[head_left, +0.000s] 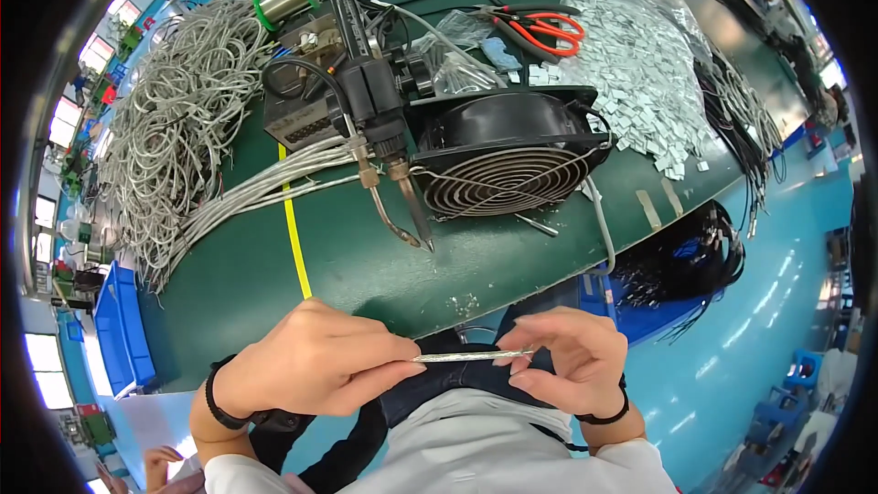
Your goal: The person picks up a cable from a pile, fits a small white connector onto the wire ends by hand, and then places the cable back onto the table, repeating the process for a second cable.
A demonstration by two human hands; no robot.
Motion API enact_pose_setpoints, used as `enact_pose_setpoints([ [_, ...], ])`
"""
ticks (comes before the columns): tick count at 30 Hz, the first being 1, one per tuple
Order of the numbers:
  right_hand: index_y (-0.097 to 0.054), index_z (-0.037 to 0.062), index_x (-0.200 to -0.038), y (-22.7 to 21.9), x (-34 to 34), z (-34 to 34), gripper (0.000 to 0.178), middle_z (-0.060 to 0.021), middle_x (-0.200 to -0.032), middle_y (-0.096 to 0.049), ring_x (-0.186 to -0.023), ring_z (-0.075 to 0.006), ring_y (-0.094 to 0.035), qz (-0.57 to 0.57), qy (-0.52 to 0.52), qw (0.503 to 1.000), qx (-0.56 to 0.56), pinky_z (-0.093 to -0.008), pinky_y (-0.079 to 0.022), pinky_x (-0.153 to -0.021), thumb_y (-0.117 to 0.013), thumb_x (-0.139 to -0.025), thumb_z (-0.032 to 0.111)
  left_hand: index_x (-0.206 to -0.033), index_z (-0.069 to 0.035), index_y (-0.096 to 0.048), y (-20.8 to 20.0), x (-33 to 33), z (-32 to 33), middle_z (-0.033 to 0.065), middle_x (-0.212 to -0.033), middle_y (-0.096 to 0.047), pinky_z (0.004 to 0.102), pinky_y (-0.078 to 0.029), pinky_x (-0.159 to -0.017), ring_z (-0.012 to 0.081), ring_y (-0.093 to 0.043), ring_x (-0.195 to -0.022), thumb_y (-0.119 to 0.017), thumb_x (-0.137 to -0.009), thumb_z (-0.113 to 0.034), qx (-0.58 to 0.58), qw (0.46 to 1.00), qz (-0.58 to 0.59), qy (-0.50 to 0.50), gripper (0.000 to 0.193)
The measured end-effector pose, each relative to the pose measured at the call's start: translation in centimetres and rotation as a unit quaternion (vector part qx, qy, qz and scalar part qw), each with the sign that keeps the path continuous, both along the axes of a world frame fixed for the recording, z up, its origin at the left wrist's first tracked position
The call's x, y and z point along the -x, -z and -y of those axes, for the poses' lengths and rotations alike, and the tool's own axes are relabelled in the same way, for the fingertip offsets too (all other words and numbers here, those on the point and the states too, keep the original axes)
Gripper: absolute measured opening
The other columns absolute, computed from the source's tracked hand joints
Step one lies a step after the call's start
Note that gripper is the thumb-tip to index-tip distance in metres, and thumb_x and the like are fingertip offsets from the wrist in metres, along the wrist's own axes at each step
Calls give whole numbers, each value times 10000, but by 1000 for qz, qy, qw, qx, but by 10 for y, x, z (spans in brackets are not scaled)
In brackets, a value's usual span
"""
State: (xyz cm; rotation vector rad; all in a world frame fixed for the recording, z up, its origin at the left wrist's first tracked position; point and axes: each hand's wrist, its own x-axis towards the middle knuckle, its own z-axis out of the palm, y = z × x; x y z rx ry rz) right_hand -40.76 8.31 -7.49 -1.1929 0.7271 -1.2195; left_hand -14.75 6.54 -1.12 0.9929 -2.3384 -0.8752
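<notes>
Between my hands, just in front of the green table's near edge, runs a thin cable (466, 357) with a silvery braided surface. My left hand (320, 357) pinches it between thumb and fingertips, and its rest is hidden in or behind that hand. At the cable's right end, where fine strands show, my right hand (581, 361) has thumb and fingers closed around the tip. Beyond my hands a soldering iron (416, 210) on a black holder points down over the table. Several pale cables (302, 163) lie beside it on the left.
A black fan (512, 178) stands right of the iron. A tangle of grey cables (187, 101) covers the far left, near a solder wire spool (285, 2). Red-handled cutters (553, 32) lie by heaped small white pieces (640, 82). A blue bin (123, 329) stands at left.
</notes>
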Motion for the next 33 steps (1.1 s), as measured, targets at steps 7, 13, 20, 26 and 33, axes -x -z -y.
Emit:
enact_pose_setpoints([
  [7, -688, -63, -979, 2, 4, 1, 262, -178, -866, -716, -757, -198, -702, -26, -49, 997, 59, -272, -565, -680, -763, -733, -111, -889, -49, -690, 12, 4, -4, 72, -626, -597, 337, -424, -444, 244, -554, -483, -700, -861, -123, -111, 993, -26, 24, 80],
  [13, -671, -94, -874, -11, -1, 12, 174, -189, -718, -691, -645, -233, -689, -91, -81, 979, 164, -304, -555, -576, -759, -725, -86, -959, -25, -700, 24, 33, 3, 67, -685, -667, 290, -460, -463, 197, -627, -515, -698, -886, -118, -133, 976, -155, 74, 119],
  [20, -649, -99, -999, 2, -10, 1, 284, -194, -852, -673, -650, -235, -668, 101, -57, 991, -70, -330, -550, -585, -776, -759, -15, -931, -26, -676, 34, 31, 10, 106, -682, -646, 343, -460, -494, 241, -602, -536, -669, -892, -114, -181, 966, -185, 11, 96],
  [26, -651, -85, -1052, 6, -10, -3, 275, -192, -960, -670, -764, -227, -684, 109, -99, 984, -96, -317, -565, -654, -732, -790, -67, -903, -24, -710, 42, 30, 2, 74, -690, -690, 263, -468, -456, 172, -653, -534, -717, -841, -44, -106, 977, -184, 4, 66],
  [33, -639, -103, -984, 8, -16, -1, 234, -190, -877, -660, -748, -232, -675, 14, -62, 997, -45, -307, -557, -648, -744, -807, 7, -898, -43, -714, 44, 29, 1, 70, -674, -674, 275, -448, -443, 188, -627, -518, -741, -822, -68, -69, 982, -173, -7, 84],
])
